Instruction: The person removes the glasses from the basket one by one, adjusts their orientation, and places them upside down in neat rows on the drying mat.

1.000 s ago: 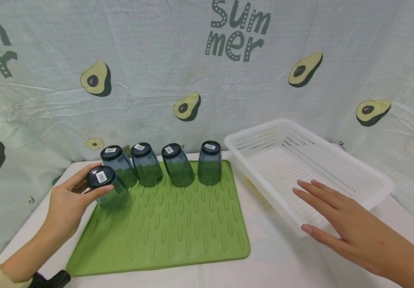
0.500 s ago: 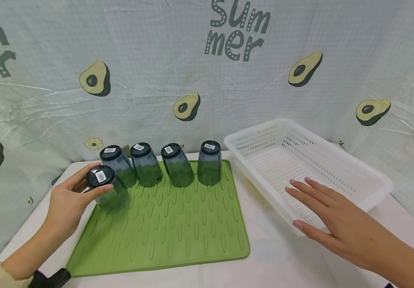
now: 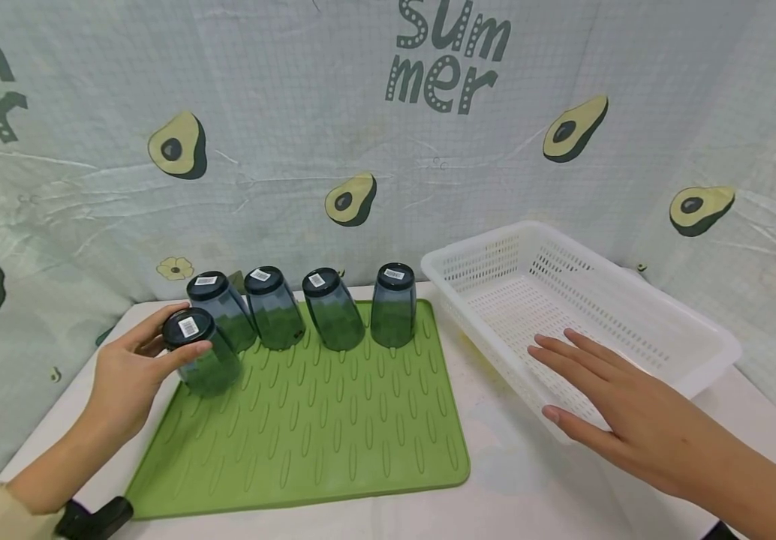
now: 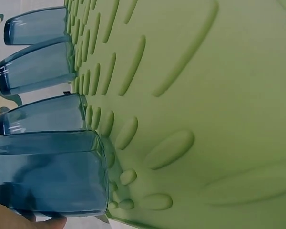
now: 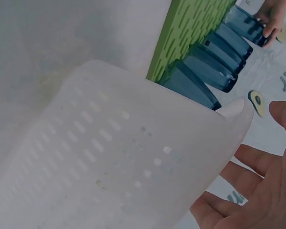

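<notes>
My left hand (image 3: pixel 123 373) grips a dark blue drinking glass (image 3: pixel 212 367) near its base, thumb on one side and fingers on the other. The glass is upside down, with a white barcode label on its base. Its mouth is at the left part of the green ribbed mat (image 3: pixel 334 450); the left wrist view shows it against or very near the surface. Several matching upside-down glasses (image 3: pixel 393 307) stand in a row along the mat's back edge. My right hand (image 3: pixel 638 420) hovers with spread fingers by the near side of a white perforated basket (image 3: pixel 496 352), holding nothing.
The basket stands on the white-covered table (image 3: pixel 503 495) to the right of the mat. Behind everything hangs a pale curtain (image 3: pixel 280 112) with avocado prints and lettering, close to the row of glasses.
My right hand has drifted slightly left and up over the basket's near side. The left hand and its glass have stayed almost still.
</notes>
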Available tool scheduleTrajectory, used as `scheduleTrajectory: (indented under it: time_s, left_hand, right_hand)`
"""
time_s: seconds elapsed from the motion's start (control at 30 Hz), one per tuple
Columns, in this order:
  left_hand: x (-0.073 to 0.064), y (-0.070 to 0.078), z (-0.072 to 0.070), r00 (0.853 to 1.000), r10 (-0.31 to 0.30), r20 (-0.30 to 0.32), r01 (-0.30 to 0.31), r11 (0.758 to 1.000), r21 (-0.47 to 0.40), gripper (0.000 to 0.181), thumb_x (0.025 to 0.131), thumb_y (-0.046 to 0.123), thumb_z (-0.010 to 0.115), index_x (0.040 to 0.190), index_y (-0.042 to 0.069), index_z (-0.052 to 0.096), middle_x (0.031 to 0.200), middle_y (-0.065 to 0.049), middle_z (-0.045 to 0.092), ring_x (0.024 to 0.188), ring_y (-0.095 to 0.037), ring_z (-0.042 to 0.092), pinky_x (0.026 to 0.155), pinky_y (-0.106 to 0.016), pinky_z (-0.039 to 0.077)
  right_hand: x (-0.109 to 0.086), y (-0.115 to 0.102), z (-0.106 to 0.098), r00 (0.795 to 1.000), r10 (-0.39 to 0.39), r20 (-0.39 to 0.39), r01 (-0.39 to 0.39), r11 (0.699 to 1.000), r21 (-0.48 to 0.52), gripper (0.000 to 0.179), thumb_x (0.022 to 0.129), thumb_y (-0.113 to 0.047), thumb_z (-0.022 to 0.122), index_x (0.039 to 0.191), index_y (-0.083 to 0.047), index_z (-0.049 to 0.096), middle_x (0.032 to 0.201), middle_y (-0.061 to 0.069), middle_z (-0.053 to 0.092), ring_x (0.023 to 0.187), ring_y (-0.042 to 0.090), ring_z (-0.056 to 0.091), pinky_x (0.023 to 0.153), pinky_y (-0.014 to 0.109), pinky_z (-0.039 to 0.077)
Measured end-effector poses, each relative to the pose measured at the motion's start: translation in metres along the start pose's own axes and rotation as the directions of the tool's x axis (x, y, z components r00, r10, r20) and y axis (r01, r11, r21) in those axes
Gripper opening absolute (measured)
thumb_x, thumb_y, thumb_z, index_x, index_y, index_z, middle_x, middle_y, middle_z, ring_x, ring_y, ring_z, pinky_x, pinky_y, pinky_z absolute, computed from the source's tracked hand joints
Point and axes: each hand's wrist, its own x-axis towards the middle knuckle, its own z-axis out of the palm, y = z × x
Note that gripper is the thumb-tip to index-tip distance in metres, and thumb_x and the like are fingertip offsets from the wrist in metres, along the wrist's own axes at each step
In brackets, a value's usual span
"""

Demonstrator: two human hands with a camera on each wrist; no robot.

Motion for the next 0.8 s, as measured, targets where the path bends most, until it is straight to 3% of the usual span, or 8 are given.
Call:
scheduleTrajectory:
  time_s: [0.23,0.53,0.8]
  left_hand:
    - [0.002,0.0,0.0,0.999,-0.025,0.019,0.026,0.998,-0.054,0.066,0.088,0.007,0.08,0.148,0.019,0.056,0.144,0.001,0.045,0.109,0.008,0.057,0.078,-0.006,0.051]
    - [0.005,-0.005,0.006,0.997,-0.042,0.062,0.052,0.983,-0.174,0.067,0.088,0.004,0.08,0.149,0.015,0.054,0.144,0.001,0.044,0.109,0.007,0.06,0.083,-0.008,0.051]
    - [0.01,-0.015,-0.001,0.991,-0.088,0.103,0.109,0.967,-0.228,0.067,0.094,0.008,0.074,0.154,0.018,0.046,0.143,-0.002,0.042,0.11,0.007,0.057,0.088,-0.01,0.051]
  right_hand:
    - [0.004,-0.003,-0.001,0.999,-0.032,-0.014,0.032,0.999,0.001,0.065,0.096,-0.041,0.071,0.154,-0.031,0.044,0.155,-0.004,0.047,0.145,0.028,0.039,0.114,0.004,0.003]
    - [0.005,-0.004,0.001,0.999,-0.046,-0.012,0.046,0.999,0.007,0.064,0.097,-0.041,0.07,0.154,-0.032,0.043,0.155,-0.004,0.047,0.145,0.027,0.04,0.114,0.004,0.004]
    - [0.006,-0.005,0.0,0.999,-0.053,0.0,0.053,0.998,-0.013,0.063,0.097,-0.043,0.068,0.154,-0.032,0.044,0.156,-0.004,0.045,0.146,0.025,0.038,0.114,0.004,0.003]
